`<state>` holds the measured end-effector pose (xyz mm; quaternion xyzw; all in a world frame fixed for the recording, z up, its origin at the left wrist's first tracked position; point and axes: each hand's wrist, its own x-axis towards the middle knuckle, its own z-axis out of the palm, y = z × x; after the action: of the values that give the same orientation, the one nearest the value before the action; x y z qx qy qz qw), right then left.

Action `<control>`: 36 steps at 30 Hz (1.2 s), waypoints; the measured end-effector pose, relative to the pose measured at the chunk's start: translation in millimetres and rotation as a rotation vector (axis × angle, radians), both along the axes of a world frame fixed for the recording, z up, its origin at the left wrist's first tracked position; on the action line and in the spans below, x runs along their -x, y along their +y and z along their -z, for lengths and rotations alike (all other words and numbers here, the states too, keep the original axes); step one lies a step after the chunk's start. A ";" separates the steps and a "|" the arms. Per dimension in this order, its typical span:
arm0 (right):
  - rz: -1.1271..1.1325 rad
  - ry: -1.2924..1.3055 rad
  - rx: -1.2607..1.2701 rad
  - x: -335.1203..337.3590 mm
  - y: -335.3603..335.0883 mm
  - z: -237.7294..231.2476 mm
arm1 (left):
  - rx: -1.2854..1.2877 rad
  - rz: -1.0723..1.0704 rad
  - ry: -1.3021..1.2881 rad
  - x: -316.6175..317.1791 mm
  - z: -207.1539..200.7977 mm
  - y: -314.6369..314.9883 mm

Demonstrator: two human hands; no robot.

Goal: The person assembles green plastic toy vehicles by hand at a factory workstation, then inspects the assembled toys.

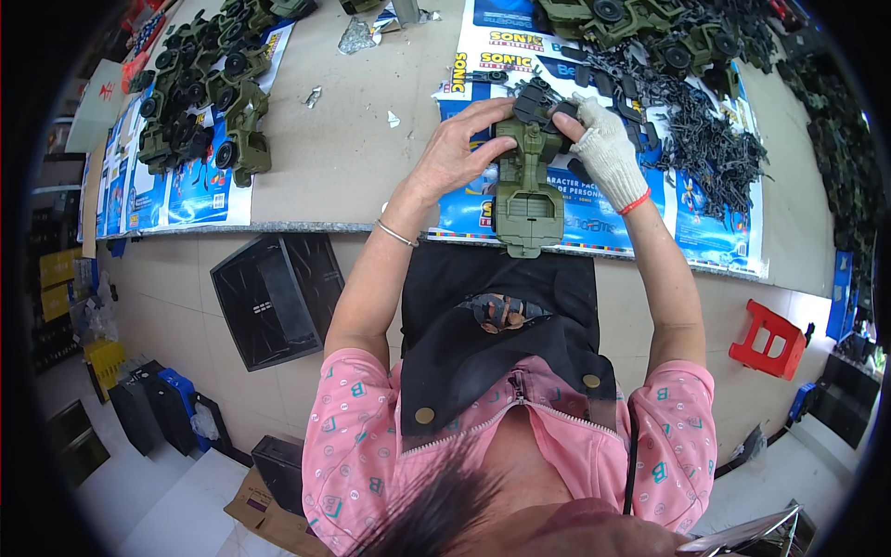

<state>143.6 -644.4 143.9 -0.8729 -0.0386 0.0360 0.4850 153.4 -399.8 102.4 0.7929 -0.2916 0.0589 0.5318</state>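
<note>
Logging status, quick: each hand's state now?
Left hand: touching the green toy car; grip cannot be told.
Right hand: gloved, at the black part; grip cannot be told.

My left forearm [376,278] and right forearm [668,278], both bare, rise forward from the elbows and converge before my chest. Left hand [447,156]: bare, back uppermost, fingers reaching rightward, thumb parted from them and nearer my body; a slim bangle [397,234] encircles the wrist. Right hand [605,153]: in a pale knitted glove with a red cuff edge, angled leftward, its bare thumb [568,126] pointing toward my left hand. The two hands lie near each other.
</note>
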 end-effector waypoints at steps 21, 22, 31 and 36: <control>-0.205 -0.474 0.708 3.0 12.7 -26.4 | 0.164 -0.039 0.165 2.8 20.9 -9.7; -0.166 -0.440 0.604 -0.1 12.3 -19.1 | 0.178 -0.002 0.163 5.3 15.9 -5.5; 0.073 -0.401 0.355 41.4 -24.9 5.7 | -0.417 0.177 -0.283 -9.6 -20.1 7.1; 0.323 -0.440 0.958 56.7 -138.8 -40.0 | -0.259 0.080 -0.165 8.2 -7.5 -5.4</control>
<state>86.8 -783.2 183.9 -0.9778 0.0163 -0.2086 0.0135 145.2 -405.3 109.9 0.8352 -0.3706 0.0644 0.4013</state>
